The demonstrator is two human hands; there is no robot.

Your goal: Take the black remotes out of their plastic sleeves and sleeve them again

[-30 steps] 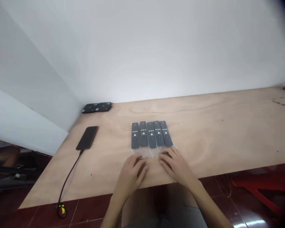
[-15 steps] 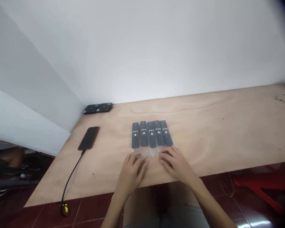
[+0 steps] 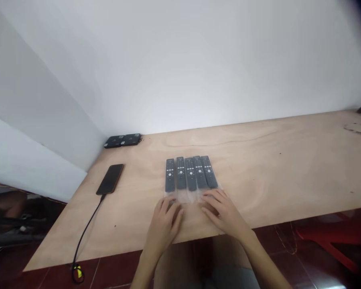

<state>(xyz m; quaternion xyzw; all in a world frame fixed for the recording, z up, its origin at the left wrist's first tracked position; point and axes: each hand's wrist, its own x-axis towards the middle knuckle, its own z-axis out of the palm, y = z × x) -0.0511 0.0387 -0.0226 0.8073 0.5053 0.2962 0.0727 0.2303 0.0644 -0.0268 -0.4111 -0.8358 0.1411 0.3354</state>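
Note:
Several dark remote controls (image 3: 190, 173) lie side by side on the wooden table (image 3: 252, 160), in clear plastic sleeves whose loose ends point toward me. The leftmost remote (image 3: 170, 176) is a little apart from the others, and the rightmost ones slant. My left hand (image 3: 166, 220) rests by the sleeve ends on the left, fingers slightly bent and apart. On the right, the fingertips of my right hand (image 3: 221, 209) touch the plastic below the rightmost remote, fingers spread. Neither hand holds anything.
A phone (image 3: 110, 179) with a black cable (image 3: 88, 227) hanging over the front edge lies at the left. Two black boxes (image 3: 122, 140) sit at the back left corner. A red chair (image 3: 327, 239) stands beyond the table's front right edge. A person's limb shows at far left.
The camera view has shifted slightly, so the table and its objects appear a little lower and further left. Both hands stay by the sleeve ends, and the remotes keep their arrangement.

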